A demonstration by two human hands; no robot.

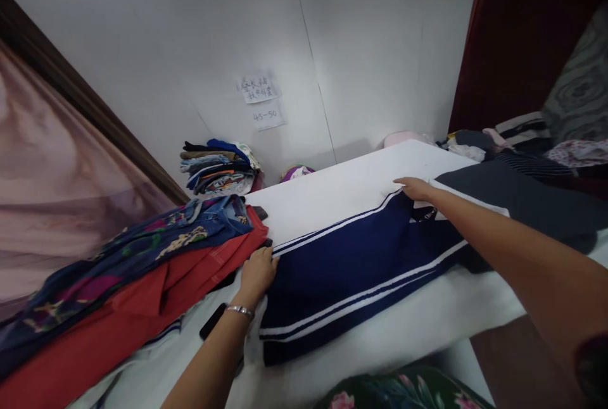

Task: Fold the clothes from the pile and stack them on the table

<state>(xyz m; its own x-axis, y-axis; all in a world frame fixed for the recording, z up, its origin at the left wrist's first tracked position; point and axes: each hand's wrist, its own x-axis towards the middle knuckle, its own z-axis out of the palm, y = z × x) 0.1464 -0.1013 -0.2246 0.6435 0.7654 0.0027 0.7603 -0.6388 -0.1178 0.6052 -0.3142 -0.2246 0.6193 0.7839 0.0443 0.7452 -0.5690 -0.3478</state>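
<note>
Spanning the navy garment (327, 282), the two hands work at its far edge, one toward each end.

Head view: garment lies on the white table (327, 197), its long white stripes running roughly parallel. Left hand (259, 270) is at the left end; fingertips meet the cloth, but whether they pinch or merely press cannot be told. Right hand (414, 188) appears to grasp the far right corner, thumb hidden; cloth rises in a crease toward it. Judgement: holds set this far apart would keep the edge stretched and limit slack. Zip pull (430, 214) shows just below the right hand.

Left of garment: jeans (190, 232) on red cloth (190, 282), both lengthwise, probably so placed to leave working room. Dark phone-like object (213, 321) beside left forearm. Right: grey cloth (494, 187). Behind: folded stack (221, 168), piled high presumably to save space, near two wall notes (261, 87).
</note>
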